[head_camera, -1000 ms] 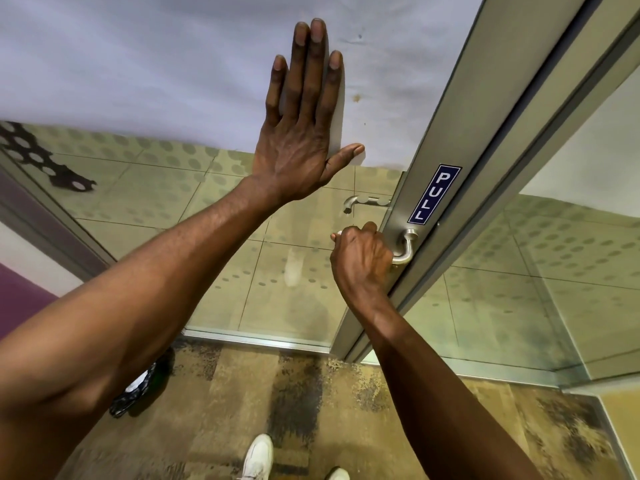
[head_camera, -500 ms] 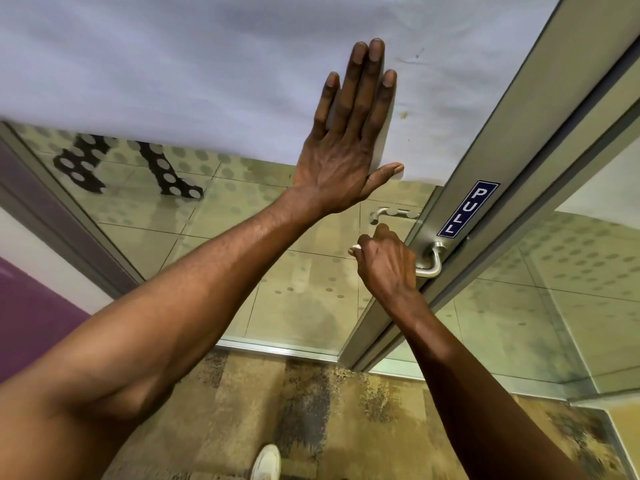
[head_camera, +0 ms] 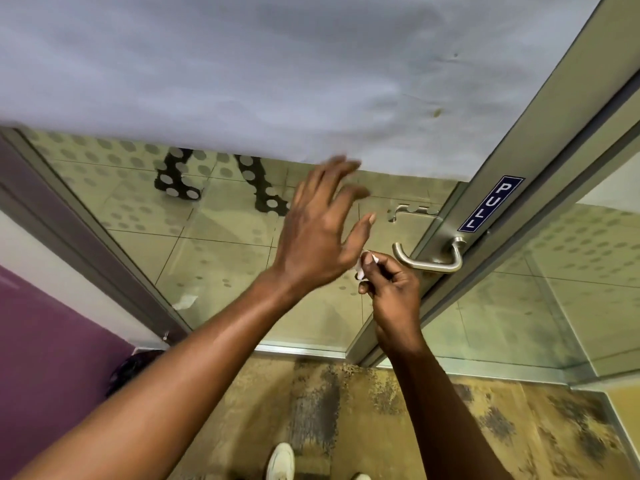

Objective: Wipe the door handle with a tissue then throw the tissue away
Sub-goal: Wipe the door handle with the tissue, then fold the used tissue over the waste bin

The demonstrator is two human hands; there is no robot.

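Right hand (head_camera: 391,292) is pinched shut on a small crumpled white tissue (head_camera: 364,265), only a scrap of which shows above the thumb and forefinger; it sits just beside the free end of the lever door handle (head_camera: 427,259), not touching it. Left hand (head_camera: 320,233) is spread wide and empty, blurred, off the glass and close to the tissue. The brushed-metal handle stands clear on the door frame (head_camera: 446,216) under the blue PULL sticker (head_camera: 490,204). We judge the wipe is near done or between passes. To do it well: we should re-bunch the tissue to a fresh face, wrap it round the bar, and draw from the rounded end to the neck at the frame, underside included. No bin is in view; we must look for one.
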